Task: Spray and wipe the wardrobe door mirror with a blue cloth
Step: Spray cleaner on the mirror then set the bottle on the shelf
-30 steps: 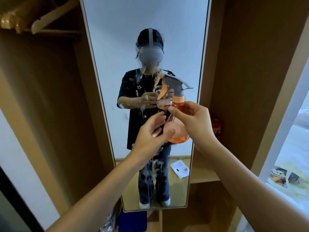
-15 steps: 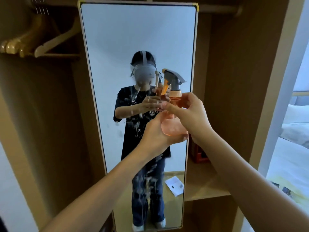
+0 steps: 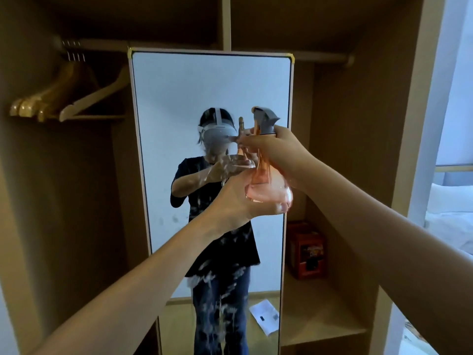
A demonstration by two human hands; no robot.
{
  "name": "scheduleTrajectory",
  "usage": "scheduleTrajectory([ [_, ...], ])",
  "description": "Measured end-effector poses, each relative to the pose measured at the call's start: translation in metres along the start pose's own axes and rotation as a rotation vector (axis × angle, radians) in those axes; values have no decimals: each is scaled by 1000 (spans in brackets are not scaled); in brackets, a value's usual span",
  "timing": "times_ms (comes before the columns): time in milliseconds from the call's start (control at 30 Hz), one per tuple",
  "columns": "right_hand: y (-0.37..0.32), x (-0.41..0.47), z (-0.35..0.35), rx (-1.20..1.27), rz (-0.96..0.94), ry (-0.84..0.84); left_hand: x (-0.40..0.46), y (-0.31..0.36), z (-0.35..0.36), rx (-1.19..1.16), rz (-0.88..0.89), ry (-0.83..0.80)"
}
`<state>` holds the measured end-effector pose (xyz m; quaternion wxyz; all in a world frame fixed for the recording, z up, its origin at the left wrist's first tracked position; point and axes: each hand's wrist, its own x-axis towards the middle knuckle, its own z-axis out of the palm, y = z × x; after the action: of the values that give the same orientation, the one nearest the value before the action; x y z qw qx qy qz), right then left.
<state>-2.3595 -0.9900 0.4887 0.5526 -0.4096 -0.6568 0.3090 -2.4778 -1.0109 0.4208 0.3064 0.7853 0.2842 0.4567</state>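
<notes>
Spraying is the step in hand: right hand (image 3: 279, 152) grips the spray bottle (image 3: 266, 175) neck, left hand (image 3: 240, 201) cups its base before the streaked mirror (image 3: 204, 93) (blue cloth unseen), wiping next.

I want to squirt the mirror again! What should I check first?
1. Bottle held steady: ok. The right hand grips the neck of the spray bottle and the left hand cups its base.
2. Nozzle facing the mirror: ok. The gray spray head points toward the glass.
3. Finger on the trigger: cannot tell, the hand hides it.
4. Liquid left: cannot tell through the tinted plastic.
5. Mirror already wet: ok. Droplets and runs show on the lower glass, while the top looks dry.
6. Blue cloth ready: not ok. None is in view, and both hands are busy.
</notes>
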Motion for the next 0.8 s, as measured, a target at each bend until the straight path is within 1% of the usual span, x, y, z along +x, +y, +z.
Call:
scheduleTrajectory([
  [200, -12, 9, -6, 54, 25, 69, 15, 6, -2, -41, 36, -91],
  [333, -16, 18, -10, -40, -36, 106, 26, 7, -4, -14, 65, -37],
  [467, -16, 26, -12, -65, -61, 146, 37, 3, -8, 61, 18, -16],
  [567, -12, 30, -11, -49, -69, 207, 40, 1, -10, 117, -2, -19],
  [667, -7, 30, -9, -82, -76, 271, 38, 3, -9, 104, 3, -38],
  [800, -3, 31, -8, -82, -73, 305, 37, 3, -9, 169, 1, -43],
])
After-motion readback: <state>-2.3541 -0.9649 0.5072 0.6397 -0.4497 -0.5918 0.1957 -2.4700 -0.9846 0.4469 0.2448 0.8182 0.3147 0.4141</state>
